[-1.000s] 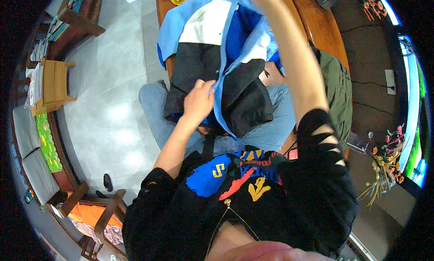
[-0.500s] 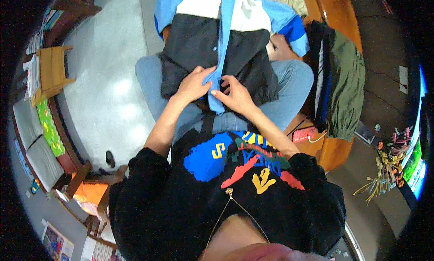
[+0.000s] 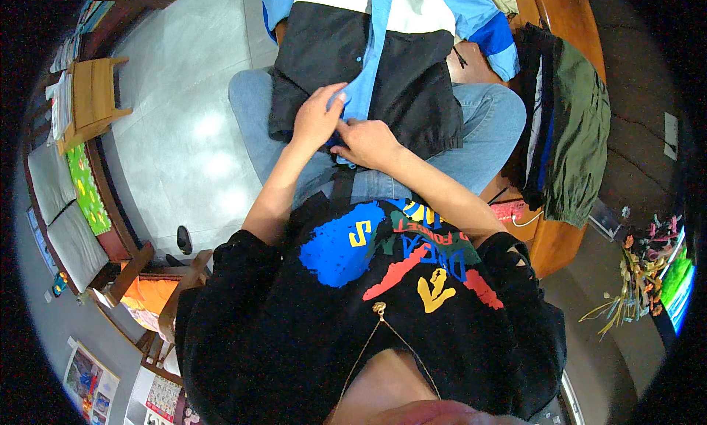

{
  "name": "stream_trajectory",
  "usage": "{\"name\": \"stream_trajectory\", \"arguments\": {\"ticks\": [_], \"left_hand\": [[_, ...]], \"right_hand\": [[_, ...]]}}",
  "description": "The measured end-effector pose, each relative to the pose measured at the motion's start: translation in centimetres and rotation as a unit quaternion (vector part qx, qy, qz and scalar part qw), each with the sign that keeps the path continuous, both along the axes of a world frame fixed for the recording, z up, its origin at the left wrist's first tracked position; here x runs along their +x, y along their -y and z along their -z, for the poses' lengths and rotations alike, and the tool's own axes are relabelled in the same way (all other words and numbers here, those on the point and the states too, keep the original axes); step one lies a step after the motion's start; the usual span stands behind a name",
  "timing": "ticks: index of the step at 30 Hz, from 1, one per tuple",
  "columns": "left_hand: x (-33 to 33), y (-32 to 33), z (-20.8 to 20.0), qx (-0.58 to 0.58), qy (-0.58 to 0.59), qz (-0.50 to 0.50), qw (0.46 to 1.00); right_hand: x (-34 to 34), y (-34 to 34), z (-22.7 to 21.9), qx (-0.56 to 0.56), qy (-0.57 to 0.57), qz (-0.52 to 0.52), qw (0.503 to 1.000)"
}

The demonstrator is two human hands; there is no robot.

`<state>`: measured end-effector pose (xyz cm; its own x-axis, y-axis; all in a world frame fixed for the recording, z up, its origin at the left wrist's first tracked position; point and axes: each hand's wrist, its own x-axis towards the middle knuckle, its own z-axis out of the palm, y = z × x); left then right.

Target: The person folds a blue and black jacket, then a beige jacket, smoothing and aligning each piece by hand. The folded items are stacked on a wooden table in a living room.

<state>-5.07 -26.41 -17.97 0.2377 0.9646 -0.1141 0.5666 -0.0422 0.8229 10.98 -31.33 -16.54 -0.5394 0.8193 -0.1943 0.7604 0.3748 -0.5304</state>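
A jacket (image 3: 324, 53) in black, white and blue lies spread over my jeans-clad legs (image 3: 490, 127), its hem toward me. Down its middle runs a light blue front placket (image 3: 375, 38) with a small snap button. At the placket's lower end, my left hand (image 3: 318, 117) pinches the left edge of the strip. Close against it, my right hand (image 3: 368, 143) has its fingers closed on the bottom corner of the same strip. The fingertips of both hands are partly hidden by the fabric and by each other.
To the right, dark and olive green garments (image 3: 578, 130) hang over a wooden bench (image 3: 567, 16). A pink object (image 3: 508, 209) with a white cable lies by my right knee. At left stand a wooden stool (image 3: 92, 93) and a cushioned seat (image 3: 55, 174) beside the pale tiled floor (image 3: 177, 123).
My right hand has turned inward and closed around the placket's bottom corner, where its fingers were spread before. The left hand stays at the strip's left edge. The whole view has shifted slightly.
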Motion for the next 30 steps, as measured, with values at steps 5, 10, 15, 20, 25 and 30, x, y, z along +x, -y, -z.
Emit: {"name": "stream_trajectory", "arguments": {"ticks": [5,10,15,20,25,30], "left_hand": [[-0.8,-1.0,-0.3,-0.057,0.049,-0.042,0.996],[-0.7,-0.2,-0.7,-0.023,-0.038,0.022,0.999],[0.1,0.0,-0.4,-0.062,-0.035,-0.049,0.996],[-0.8,-0.4,-0.8,-0.055,-0.011,-0.057,0.997],[-1.6,-0.1,-1.0,-0.081,-0.046,0.088,0.992],[0.8,0.2,-1.6,-0.055,-0.041,0.226,0.972]], "right_hand": [[0.9,-1.3,0.7,-0.043,0.023,0.008,0.999],[3.8,-2.5,0.1,-0.083,-0.087,0.152,0.981],[1.6,-2.5,1.0,-0.032,-0.032,0.058,0.997],[0.6,-4.9,3.7,-0.048,0.085,0.084,0.992],[4.3,-4.4,4.0,-0.097,-0.114,0.163,0.975],[9.0,-2.6,1.1,-0.240,-0.528,0.382,0.720]]}}
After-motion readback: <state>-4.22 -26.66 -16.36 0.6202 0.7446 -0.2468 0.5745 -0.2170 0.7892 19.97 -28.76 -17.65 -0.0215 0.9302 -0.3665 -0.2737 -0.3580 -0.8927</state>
